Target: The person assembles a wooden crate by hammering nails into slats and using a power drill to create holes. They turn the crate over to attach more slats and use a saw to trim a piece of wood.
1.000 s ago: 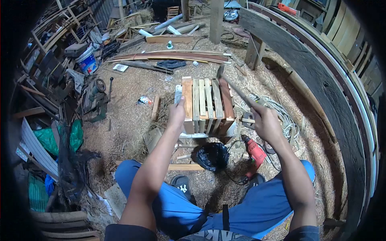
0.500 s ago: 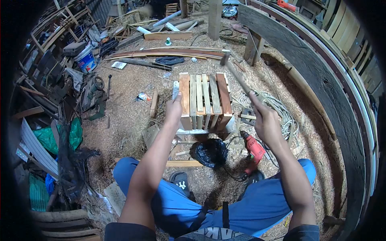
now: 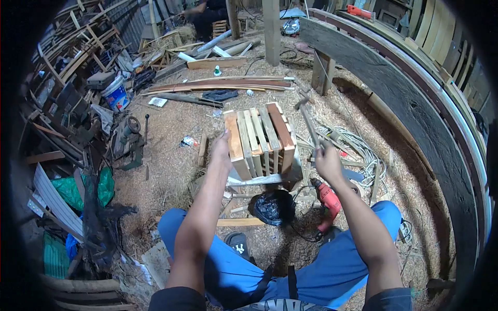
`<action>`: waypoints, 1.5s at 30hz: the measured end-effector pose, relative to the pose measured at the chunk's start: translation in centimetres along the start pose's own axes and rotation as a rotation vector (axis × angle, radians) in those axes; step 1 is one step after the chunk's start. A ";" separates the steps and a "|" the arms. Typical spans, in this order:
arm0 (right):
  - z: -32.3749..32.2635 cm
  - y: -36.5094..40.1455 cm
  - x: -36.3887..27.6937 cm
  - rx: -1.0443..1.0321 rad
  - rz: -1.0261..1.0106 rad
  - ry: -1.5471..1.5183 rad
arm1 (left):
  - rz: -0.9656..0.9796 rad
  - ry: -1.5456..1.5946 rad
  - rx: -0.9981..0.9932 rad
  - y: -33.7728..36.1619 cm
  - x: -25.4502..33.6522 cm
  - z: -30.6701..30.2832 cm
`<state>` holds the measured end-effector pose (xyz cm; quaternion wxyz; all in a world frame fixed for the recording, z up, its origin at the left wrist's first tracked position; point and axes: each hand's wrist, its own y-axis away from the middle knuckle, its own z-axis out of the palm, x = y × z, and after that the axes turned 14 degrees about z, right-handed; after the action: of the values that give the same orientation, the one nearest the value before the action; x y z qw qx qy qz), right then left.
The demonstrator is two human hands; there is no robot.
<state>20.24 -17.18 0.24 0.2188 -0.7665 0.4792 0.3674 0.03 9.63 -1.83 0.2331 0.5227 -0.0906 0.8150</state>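
A slatted wooden crate (image 3: pixel 259 139) stands on the sawdust floor in front of my knees, tilted slightly to the left. My left hand (image 3: pixel 222 149) grips the crate's left edge slat. To the right of the crate, my right hand (image 3: pixel 328 161) is closed around the handle of a hammer (image 3: pixel 309 124). The hammer's head points up and away, just off the crate's right side and not touching it.
A red power drill (image 3: pixel 327 199) and a black bag (image 3: pixel 272 206) lie between my feet. A coil of white cable (image 3: pixel 360 150) sits to the right, beside a long dark curved beam (image 3: pixel 394 88). Planks (image 3: pixel 228 83), a bucket (image 3: pixel 115 94) and scrap wood fill the left and back.
The hammer has come down from its raised position to beside the crate's right side. The crate has turned and tilted a little under my left hand.
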 end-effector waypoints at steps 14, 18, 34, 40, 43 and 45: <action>10.5 -1.1 5.3 -0.267 -0.009 0.103 | 0.125 0.572 0.193 0.6 4.2 0.2; 10.3 -2.9 4.1 -0.119 -0.029 -0.031 | 0.153 0.605 0.156 0.2 4.4 0.6; -5.0 -2.3 -5.0 -0.280 -0.161 -1.012 | -0.217 0.475 -0.179 0.3 -0.8 5.0; -7.7 -0.6 -4.3 -0.409 -0.279 -0.986 | -0.181 0.409 -0.106 3.9 1.7 7.1; -8.6 0.0 -4.7 -0.404 -0.450 -0.926 | -0.190 0.473 -0.144 4.0 2.5 7.4; -9.0 0.4 -4.8 -0.376 -0.493 -0.883 | -0.166 0.504 -0.199 4.4 2.8 7.4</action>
<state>21.78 -20.79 9.64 0.3384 -0.6548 0.0737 0.6718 3.02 3.70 4.35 0.3645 0.2838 -0.0662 0.8845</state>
